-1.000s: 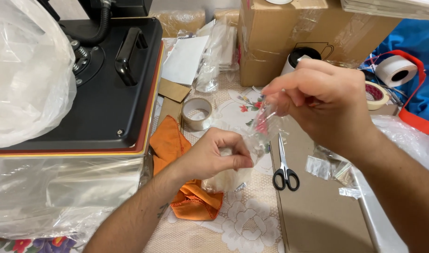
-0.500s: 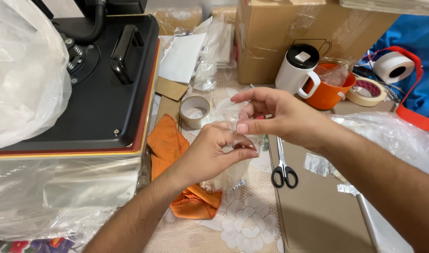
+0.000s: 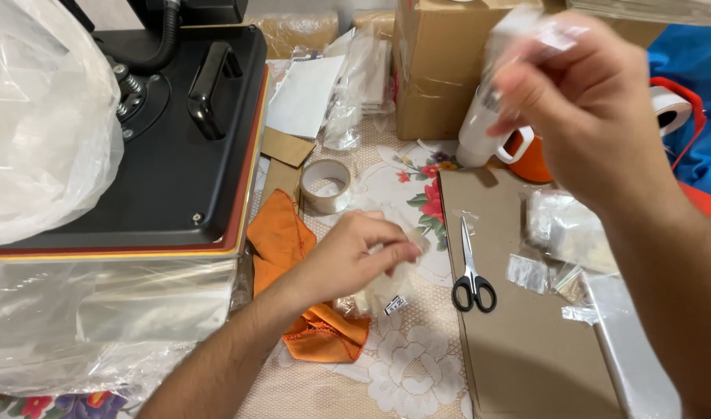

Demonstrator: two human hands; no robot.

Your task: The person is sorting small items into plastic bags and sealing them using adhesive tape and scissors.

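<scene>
My left hand (image 3: pixel 348 260) rests low over the flowered lace tablecloth, fingers closed on a small clear plastic packet (image 3: pixel 388 289) with a pale item inside. It lies just right of an orange cloth (image 3: pixel 289 248). My right hand (image 3: pixel 596 116) is raised high at the upper right, blurred by motion. Its thumb and fingers pinch a small pale translucent scrap (image 3: pixel 553 35). Black-handled scissors (image 3: pixel 473 273) lie on a brown cardboard sheet (image 3: pixel 526 341) between the two hands.
A black heat press (image 3: pixel 177 132) fills the left, with clear plastic bags (image 3: pixel 37 116) on and below it. A tape roll (image 3: pixel 326 185), a white mug (image 3: pixel 480 132), an orange cup (image 3: pixel 530 155), cardboard boxes (image 3: pixel 441 70) and small clear bags (image 3: pixel 565 229) surround the hands.
My right hand has left the packet at my left hand and risen up and to the right with a pinched scrap. The left hand has stayed in place.
</scene>
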